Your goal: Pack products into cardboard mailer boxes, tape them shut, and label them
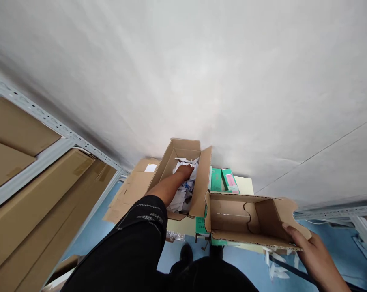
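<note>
My left hand [185, 172] reaches down into an open cardboard box [198, 182]. Its fingers curl into a heap of torn white paper scraps [179, 198], and the fingertips are partly buried there. Some bits in the heap carry blue print. To the right, a second cardboard box [232, 215] lies open toward me, and its inside shows bare cardboard. My right hand [305, 243] grips that box by a flap at its right end, thumb on the inner side.
Green boxes [216, 179], one with a pink panel [231, 181], lie on a pale yellow surface [245, 184]. Flattened cardboard [125, 194] is at left. A metal rack [49, 119] holds large cartons [55, 211]. White strips [276, 267] hang lower right. A pale wall [183, 73] rises behind.
</note>
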`<action>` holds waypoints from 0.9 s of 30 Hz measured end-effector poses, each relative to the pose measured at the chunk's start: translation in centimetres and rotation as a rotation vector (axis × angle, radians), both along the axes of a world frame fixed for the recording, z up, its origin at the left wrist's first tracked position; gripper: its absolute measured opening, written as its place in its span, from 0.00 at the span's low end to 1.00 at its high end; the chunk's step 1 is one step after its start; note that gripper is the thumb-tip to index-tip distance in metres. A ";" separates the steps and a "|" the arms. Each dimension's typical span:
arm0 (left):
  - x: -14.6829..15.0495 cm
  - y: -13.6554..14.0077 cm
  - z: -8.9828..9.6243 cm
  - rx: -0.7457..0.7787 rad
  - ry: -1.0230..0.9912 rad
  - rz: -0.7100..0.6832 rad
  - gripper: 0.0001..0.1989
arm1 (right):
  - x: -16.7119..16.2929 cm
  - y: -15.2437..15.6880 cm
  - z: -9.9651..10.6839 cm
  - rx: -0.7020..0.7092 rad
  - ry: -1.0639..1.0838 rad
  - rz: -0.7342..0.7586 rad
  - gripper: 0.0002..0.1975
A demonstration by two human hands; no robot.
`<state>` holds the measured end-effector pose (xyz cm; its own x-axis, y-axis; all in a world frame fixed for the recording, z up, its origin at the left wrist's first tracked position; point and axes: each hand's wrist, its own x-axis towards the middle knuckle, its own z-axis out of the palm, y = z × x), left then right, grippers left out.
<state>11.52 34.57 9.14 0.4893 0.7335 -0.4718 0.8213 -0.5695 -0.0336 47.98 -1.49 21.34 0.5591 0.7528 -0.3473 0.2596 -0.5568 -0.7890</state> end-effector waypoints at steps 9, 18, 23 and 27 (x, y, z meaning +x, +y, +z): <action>-1.8 0.2 4.2 0.039 -0.138 -0.060 0.13 | -5.0 -3.6 -0.4 0.055 -0.026 -0.176 0.25; -5.1 -1.6 17.2 0.184 -0.665 0.000 0.11 | -10.4 -3.7 2.4 0.061 -0.048 -0.211 0.26; -3.4 -9.8 23.4 0.125 -1.089 -0.219 0.04 | -11.6 -3.5 3.4 0.090 -0.143 -0.234 0.23; -0.3 -15.7 24.7 0.131 -1.030 -0.617 0.06 | -12.5 -3.4 4.0 0.096 -0.159 -0.235 0.24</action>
